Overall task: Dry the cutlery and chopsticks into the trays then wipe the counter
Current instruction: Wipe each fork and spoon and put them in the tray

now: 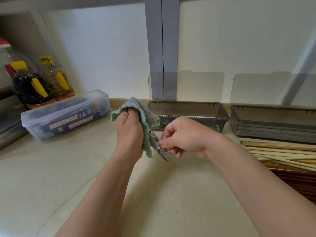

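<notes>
Green cloth (pixel 150 117) wraps the fork (pixel 165 153) handle inside the curled grip of the left hand (pixel 130 134), above the counter (pixel 171 194); the right hand (pixel 186 135) pinches the fork by its tines. Better to twist and draw it fully through before the far tray (pixel 215 124)

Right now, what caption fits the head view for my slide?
The left hand wraps a green cloth round a fork, which the right hand pinches near its tines.
</notes>
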Tool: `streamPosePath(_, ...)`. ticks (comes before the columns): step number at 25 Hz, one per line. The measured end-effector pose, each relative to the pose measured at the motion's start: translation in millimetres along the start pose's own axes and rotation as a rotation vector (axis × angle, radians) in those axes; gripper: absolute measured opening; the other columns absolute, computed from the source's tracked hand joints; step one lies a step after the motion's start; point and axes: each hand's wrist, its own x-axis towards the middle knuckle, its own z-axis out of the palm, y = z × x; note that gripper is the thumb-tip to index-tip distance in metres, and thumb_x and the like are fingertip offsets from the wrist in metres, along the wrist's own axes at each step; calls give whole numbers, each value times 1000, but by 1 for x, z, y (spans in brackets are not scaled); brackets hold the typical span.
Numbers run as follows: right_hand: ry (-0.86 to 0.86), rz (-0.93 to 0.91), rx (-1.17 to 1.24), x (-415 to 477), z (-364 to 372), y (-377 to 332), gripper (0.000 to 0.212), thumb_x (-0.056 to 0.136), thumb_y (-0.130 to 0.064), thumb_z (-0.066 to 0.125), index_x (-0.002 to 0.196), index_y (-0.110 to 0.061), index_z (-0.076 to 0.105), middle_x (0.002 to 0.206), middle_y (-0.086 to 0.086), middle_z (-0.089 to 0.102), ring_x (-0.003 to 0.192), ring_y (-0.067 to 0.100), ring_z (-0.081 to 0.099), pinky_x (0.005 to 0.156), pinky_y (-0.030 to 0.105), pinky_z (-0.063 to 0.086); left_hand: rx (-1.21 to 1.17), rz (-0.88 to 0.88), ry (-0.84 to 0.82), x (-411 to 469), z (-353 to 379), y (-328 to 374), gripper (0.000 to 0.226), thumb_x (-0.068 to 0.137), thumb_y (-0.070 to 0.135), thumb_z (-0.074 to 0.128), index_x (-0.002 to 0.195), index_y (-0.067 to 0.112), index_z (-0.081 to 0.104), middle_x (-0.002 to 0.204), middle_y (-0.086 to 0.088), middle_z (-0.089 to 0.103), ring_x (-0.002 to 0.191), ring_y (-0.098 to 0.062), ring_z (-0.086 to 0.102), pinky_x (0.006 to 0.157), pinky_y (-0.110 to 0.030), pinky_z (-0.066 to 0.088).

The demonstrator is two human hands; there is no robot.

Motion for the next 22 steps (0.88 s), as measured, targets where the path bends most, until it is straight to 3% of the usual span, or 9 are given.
streamPosePath(4,5,-7,41,-1,4,-3,16,90,-6,73,77,-2,65,62,6,57,50,11,52,43,23,48,32,18,0,2,-1,-1,38,104,31,43,68,18,42,59,-5,39,59,-24,37,57,-42,34)
streamPosePath(11,63,35,139,0,11,-3,12,90,-4,73,85,1,63,61,4,58,48,10,52,44,24,48,94,28,-30,-8,3,6,42,107,26,38,68,11,43,51,-2,39,41,-17,38,40,-25,35)
streamPosePath(16,132,12,239,2,12,-7,20,90,5,66,73,-5,62,58,3,54,46,10,49,43,23,47,115,60,-156,-14,7,3,43,107,27,40,75,2,56,56,-10,47,49,-20,44,45,-31,37)
streamPosePath(19,181,3,264,3,7,-9,22,90,9,63,74,-5,67,59,5,59,49,12,54,46,24,51,217,114,-249,-20,9,-2,44,105,22,42,75,-8,54,57,-10,51,52,-20,48,48,-35,40)
streamPosePath(22,45,39,192,-2,-11,-8,10,89,5,68,81,-1,71,68,10,66,59,16,62,56,27,57,283,160,-298,-21,8,-3,36,103,15,44,82,-13,56,64,-13,55,59,-20,51,55,-35,43)
